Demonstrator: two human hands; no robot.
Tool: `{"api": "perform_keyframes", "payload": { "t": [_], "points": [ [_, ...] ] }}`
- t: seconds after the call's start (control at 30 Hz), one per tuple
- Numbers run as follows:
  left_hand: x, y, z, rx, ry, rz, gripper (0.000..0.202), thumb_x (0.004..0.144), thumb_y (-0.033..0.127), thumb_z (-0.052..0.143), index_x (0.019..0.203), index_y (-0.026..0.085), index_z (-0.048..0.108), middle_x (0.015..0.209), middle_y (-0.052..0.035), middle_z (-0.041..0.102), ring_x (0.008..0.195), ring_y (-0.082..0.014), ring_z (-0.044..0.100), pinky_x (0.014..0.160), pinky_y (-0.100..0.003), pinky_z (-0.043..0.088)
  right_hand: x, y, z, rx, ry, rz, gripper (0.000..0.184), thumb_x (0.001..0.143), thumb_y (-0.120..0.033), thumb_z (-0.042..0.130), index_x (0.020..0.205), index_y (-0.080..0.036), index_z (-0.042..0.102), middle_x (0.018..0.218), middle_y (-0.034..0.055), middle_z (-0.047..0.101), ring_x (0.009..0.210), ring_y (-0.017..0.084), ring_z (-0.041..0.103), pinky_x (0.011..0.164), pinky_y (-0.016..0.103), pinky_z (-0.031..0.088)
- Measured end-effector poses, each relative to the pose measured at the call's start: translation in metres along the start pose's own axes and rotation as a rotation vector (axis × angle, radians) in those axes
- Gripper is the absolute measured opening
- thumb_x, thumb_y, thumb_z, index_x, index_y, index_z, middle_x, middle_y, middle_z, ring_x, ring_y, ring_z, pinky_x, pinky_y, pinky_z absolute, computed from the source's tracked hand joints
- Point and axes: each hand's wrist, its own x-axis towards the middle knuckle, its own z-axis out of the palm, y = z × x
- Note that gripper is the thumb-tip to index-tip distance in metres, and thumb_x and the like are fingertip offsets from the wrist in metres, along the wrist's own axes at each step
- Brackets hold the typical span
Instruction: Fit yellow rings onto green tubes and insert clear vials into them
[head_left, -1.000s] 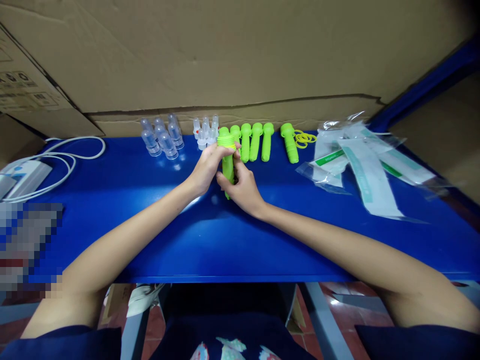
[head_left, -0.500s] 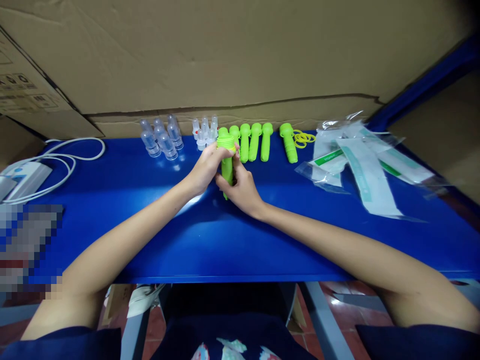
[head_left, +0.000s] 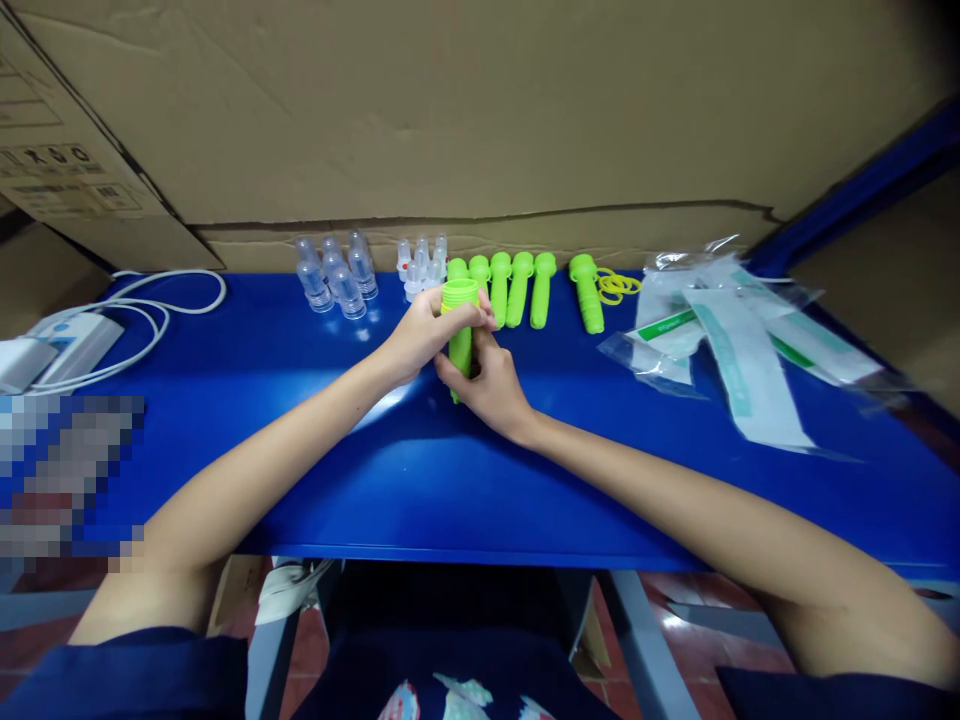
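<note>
Between my hands is a lime-green flashlight body (head_left: pixel 460 352), held above the blue table with its threaded open mouth facing up toward me. My left hand (head_left: pixel 417 338) grips it just under the threads, thumb across the front, where a thin yellow ring partly shows. Lower down, my right hand (head_left: pixel 496 388) is closed round the tube, thumb at the near side; some of its fingers are hidden behind it. Just beyond, a row of several green flashlight bodies (head_left: pixel 519 290) lies side by side. One more green body (head_left: pixel 586 293) lies apart to the right, beside yellow rubber rings (head_left: pixel 618 286).
Clear plastic bottle-shaped covers (head_left: pixel 347 290) stand back left, with smaller clear pieces (head_left: pixel 424 270) near the row. Plastic packets (head_left: pixel 739 350) are heaped at right. A white cable (head_left: pixel 161 312) and white box (head_left: pixel 82 350) lie left. Cardboard (head_left: pixel 480 110) walls the back of the blue table (head_left: pixel 420 480).
The view has shifted slightly, so the table items appear further right. The flashlight body's mouth tips more toward me, and my left fingers reach further across its upper part. Both hands keep their hold.
</note>
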Motion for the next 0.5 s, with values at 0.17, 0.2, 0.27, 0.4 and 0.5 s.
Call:
{"api": "perform_keyframes", "payload": {
  "t": [0.17, 0.2, 0.27, 0.4, 0.5],
  "points": [
    [-0.0004, 0.0033, -0.0028, -0.058, -0.107, 0.01, 0.012, 0.07, 0.023, 0.073, 0.079, 0.018, 0.067, 0.086, 0.0001, 0.072, 0.087, -0.0134, 0.067, 0.09, -0.027, 0.053, -0.0017, -0.003, -0.0015, 0.079, -0.013, -0.074, 0.036, 0.091, -0.048, 0.066, 0.115, -0.024, 0.056, 0.077, 0.0014, 0.066, 0.06, 0.02, 0.061, 0.058, 0.037, 0.054],
    [-0.0006, 0.0033, -0.0023, -0.039, -0.114, 0.014, 0.011, 0.071, 0.024, 0.073, 0.077, 0.018, 0.066, 0.086, -0.0001, 0.072, 0.087, -0.0134, 0.066, 0.09, -0.027, 0.053, -0.0019, -0.0029, -0.0014, 0.083, -0.014, -0.077, 0.035, 0.092, -0.048, 0.066, 0.115, -0.024, 0.056, 0.075, 0.0011, 0.066, 0.06, 0.02, 0.061, 0.058, 0.037, 0.054],
    [-0.0008, 0.003, -0.0015, -0.003, -0.127, 0.009, 0.013, 0.072, 0.027, 0.073, 0.075, 0.018, 0.064, 0.085, -0.001, 0.073, 0.086, -0.0139, 0.066, 0.09, -0.028, 0.053, -0.0021, -0.002, -0.0008, 0.093, -0.027, -0.078, 0.037, 0.093, -0.05, 0.066, 0.116, -0.023, 0.055, 0.074, 0.0013, 0.066, 0.061, 0.021, 0.064, 0.058, 0.038, 0.054],
    [0.0005, 0.005, -0.0019, -0.015, -0.165, -0.037, 0.014, 0.071, 0.027, 0.073, 0.075, 0.018, 0.062, 0.09, -0.0018, 0.072, 0.087, -0.0145, 0.066, 0.09, -0.03, 0.054, -0.0021, 0.0005, 0.0006, 0.113, -0.054, -0.073, 0.043, 0.094, -0.058, 0.066, 0.116, -0.023, 0.052, 0.076, 0.0028, 0.069, 0.067, 0.024, 0.07, 0.058, 0.038, 0.055],
    [0.0007, 0.0099, -0.0005, -0.031, -0.2, -0.046, 0.016, 0.068, 0.022, 0.075, 0.075, 0.018, 0.062, 0.092, -0.0008, 0.07, 0.089, -0.014, 0.066, 0.093, -0.029, 0.054, -0.0024, 0.0011, 0.0004, 0.078, -0.038, -0.078, 0.04, 0.095, -0.059, 0.064, 0.111, -0.024, 0.051, 0.076, 0.0032, 0.07, 0.065, 0.024, 0.069, 0.057, 0.037, 0.053]
  ]
}}
